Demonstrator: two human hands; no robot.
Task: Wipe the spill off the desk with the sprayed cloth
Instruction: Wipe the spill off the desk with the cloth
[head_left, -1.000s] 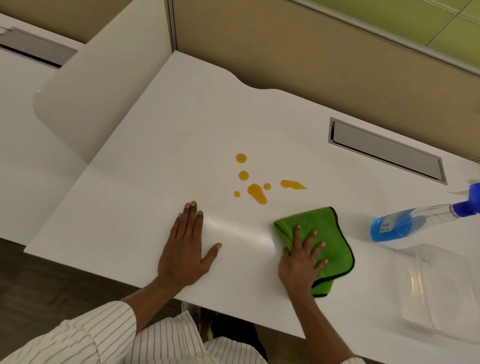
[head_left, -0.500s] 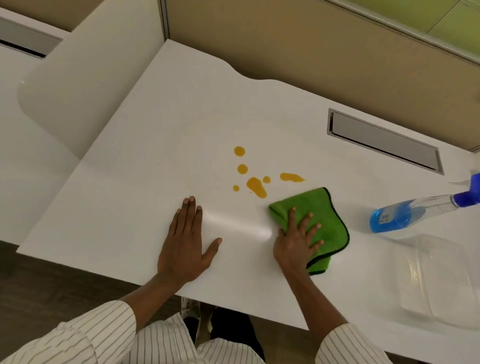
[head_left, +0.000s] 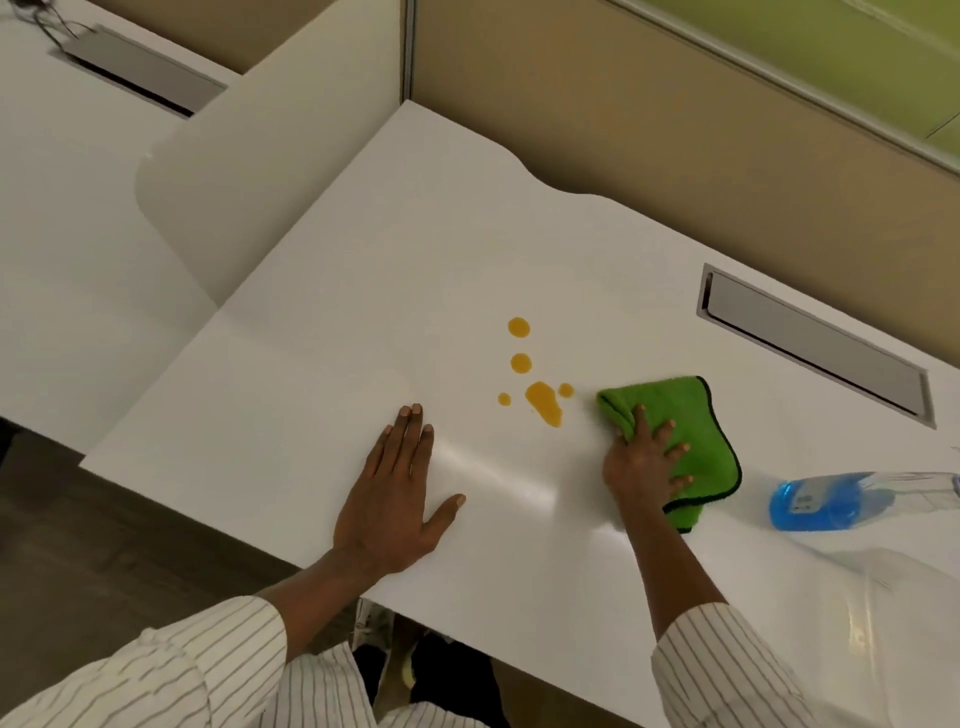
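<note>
Several orange drops of spill (head_left: 543, 400) lie near the middle of the white desk (head_left: 415, 234). A folded green cloth (head_left: 685, 410) with a black hem sits just right of the drops, its left corner close to the biggest one. My right hand (head_left: 641, 462) presses flat on the cloth's near left part, fingers spread. My left hand (head_left: 395, 493) rests palm down on the bare desk to the left of the spill, holding nothing.
A spray bottle (head_left: 821, 501) with blue liquid lies on its side right of the cloth. A clear plastic container (head_left: 914, 623) stands at the near right edge. A grey cable slot (head_left: 810, 338) is set into the desk at the back right. A low divider (head_left: 249, 171) bounds the left side.
My right hand has slid the cloth away from me and leftward toward the spill; the rightmost orange streak is no longer visible. My left hand has stayed in place.
</note>
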